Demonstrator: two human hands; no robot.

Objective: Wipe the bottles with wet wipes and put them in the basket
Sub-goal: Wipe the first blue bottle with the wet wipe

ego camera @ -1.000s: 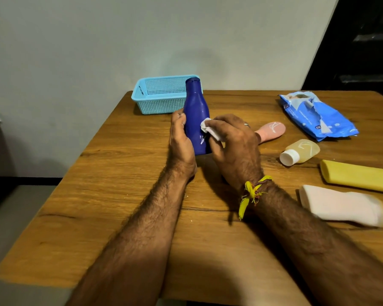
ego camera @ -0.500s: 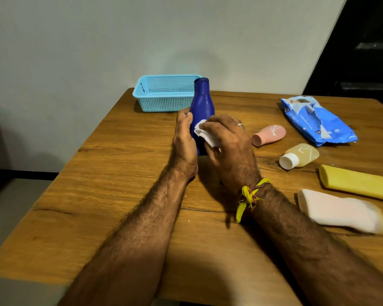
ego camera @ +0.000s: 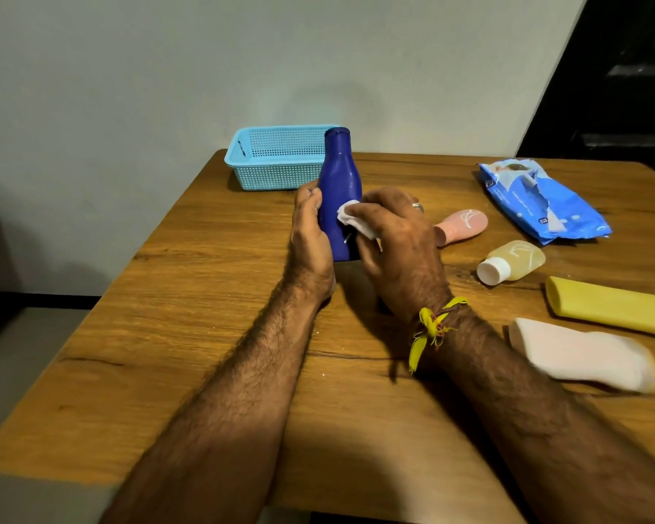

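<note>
1. Standing upright on the wooden bench (ego camera: 212,334), the dark blue bottle (ego camera: 339,191) sits in the grip of the left hand (ego camera: 311,240), whose fingers wrap its left side low on the body.
2. On the opposite side, the right hand (ego camera: 398,247) closes its grip on a crumpled white wet wipe (ego camera: 352,221) and presses it against the bottle's front, about halfway up.
3. A ring shows on one finger of the right hand, and a yellow thread band (ego camera: 432,327) is tied around that wrist.
4. Just beyond the bottle, toward the far left corner of the bench, the light blue mesh basket (ego camera: 277,160) stands; no bottle shows inside it.
5. Right of the right hand, a small pink bottle (ego camera: 462,225) lies on its side, partly hidden behind the knuckles.
6. Further right, a small clear bottle with yellowish liquid and a white cap (ego camera: 511,262) lies on its side.
7. Beyond these, toward the far right, the blue wet wipe packet (ego camera: 545,202) lies flat with its flap open.
8. Nearer and to the right of the right forearm lie a long yellow bottle (ego camera: 613,308) and a white bottle (ego camera: 583,353), both on their sides.
</note>
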